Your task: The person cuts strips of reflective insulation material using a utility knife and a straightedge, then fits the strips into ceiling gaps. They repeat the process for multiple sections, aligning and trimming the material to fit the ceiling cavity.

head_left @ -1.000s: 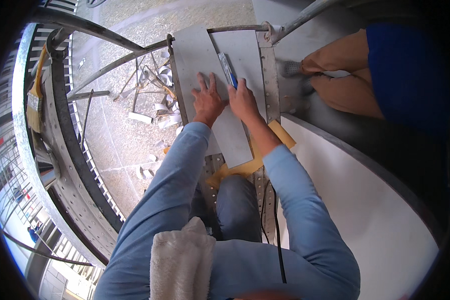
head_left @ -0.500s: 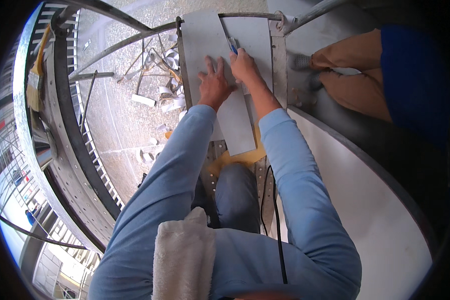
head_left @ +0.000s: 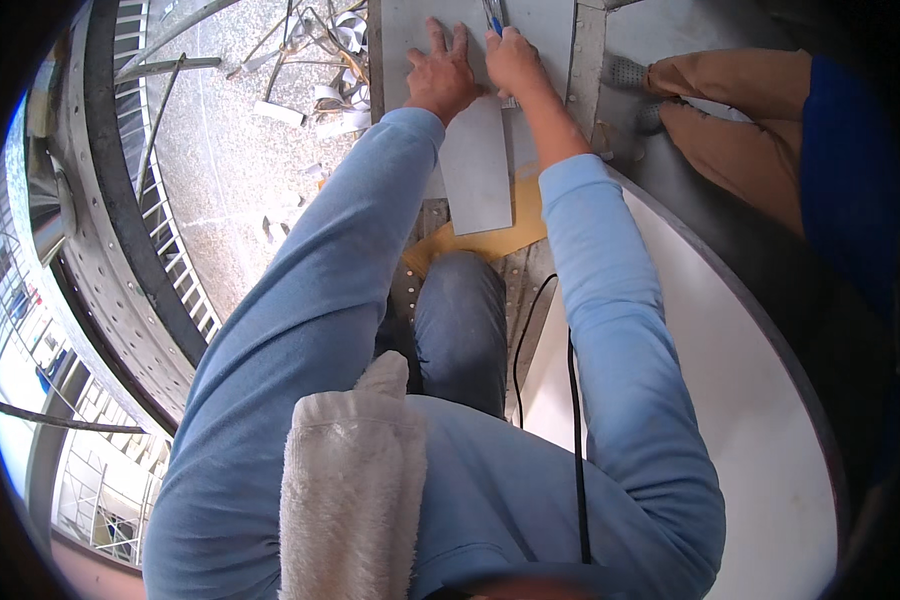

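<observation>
My left hand (head_left: 443, 80) lies with fingers spread, pressing on a pale grey strip (head_left: 480, 185) whose near end points toward my knee. Beside it, my right hand (head_left: 517, 65) is closed round a utility knife (head_left: 494, 14) with a blue and silver body, pointing away from me. The knife's far end is cut off by the top of the picture. Beneath the strip is a wider pale grey sheet (head_left: 553, 50). Something yellow and flat (head_left: 523, 215) lies under the near end, on the perforated metal planking.
Curled white offcuts (head_left: 345, 90) litter the ground at the left. Metal scaffold beams (head_left: 120, 210) run along the left. A large white panel (head_left: 700, 380) and a black cable (head_left: 576, 450) are at the right. Another person's legs (head_left: 730, 150) are close by at the right.
The view has shifted, so the sheets and both hands sit higher in the picture. Both hands keep the same hold, the left flat and the right on the knife.
</observation>
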A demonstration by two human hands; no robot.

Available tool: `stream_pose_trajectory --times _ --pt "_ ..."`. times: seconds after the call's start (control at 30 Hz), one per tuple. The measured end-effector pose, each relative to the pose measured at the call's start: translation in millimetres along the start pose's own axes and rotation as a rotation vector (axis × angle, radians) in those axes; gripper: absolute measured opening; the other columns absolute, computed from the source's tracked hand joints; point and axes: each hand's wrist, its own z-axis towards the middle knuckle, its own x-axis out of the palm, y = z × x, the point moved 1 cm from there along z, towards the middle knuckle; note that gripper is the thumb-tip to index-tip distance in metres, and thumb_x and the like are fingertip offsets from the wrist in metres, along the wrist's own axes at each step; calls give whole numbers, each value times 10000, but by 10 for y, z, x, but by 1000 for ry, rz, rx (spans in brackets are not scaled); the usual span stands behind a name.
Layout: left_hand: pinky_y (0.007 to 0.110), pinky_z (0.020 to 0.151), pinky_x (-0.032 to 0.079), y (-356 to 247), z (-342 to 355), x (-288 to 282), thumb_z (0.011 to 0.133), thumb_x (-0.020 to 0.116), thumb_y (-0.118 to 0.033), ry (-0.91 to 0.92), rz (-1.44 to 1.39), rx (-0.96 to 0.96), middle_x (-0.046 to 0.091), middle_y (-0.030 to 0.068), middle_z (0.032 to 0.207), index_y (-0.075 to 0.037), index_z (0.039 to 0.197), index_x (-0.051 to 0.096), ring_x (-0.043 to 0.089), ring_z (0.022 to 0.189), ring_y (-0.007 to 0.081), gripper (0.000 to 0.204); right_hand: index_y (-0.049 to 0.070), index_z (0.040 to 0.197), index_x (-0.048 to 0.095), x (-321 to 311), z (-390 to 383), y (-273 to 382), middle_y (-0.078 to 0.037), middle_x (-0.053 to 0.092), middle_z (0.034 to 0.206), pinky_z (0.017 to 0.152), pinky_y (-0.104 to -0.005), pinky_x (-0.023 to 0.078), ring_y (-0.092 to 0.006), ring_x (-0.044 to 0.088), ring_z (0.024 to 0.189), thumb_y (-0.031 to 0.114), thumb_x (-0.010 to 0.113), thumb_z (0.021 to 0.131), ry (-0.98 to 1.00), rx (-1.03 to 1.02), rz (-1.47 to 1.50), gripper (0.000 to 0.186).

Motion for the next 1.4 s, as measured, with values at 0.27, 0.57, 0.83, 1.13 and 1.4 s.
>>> stream_pose_trajectory --times 0.27,0.57,0.83,1.13,1.4 --pt "585 1006 524 -49 -24 -81 696 909 -495 50 -96 -55 141 232 1673 -176 1616 261 387 1343 613 1169 -42 1227 571 173 -152 -339 -345 659 1177 944 -556 514 -512 640 1096 377 440 1059 -105 -103 -47 470" --pt "596 1102 448 -61 1 -104 721 891 -489 105 -67 -23 120 254 1691 -159 1639 209 351 1366 664 1190 -33 1142 568 355 -548 -798 -351 665 1091 935 -596 485 -552 617 1060 385 438 1067 -103 -125 -81 444" --pt "585 1102 461 -118 -21 -191 727 909 -433 161 -82 -59 95 230 1702 -181 1649 158 325 1397 643 1216 -20 1136 528 529 -1203 -1346 -366 663 1025 861 -621 491 -559 626 1004 353 463 1067 -44 -65 -76 385" --pt "601 1130 422 -86 -26 -154 724 911 -428 126 -128 -40 81 223 1706 -165 1646 184 302 1413 637 1204 -23 1099 551 261 -1147 -1179 -351 660 1020 849 -620 480 -562 612 996 389 459 1070 -172 -166 58 424" --pt "619 1120 416 -72 6 -139 737 896 -448 116 -78 -36 81 231 1704 -153 1645 188 309 1401 652 1188 -64 1251 547 289 671 -492 -343 638 1137 882 -542 520 -486 638 992 399 449 1041 -261 -252 -65 517"
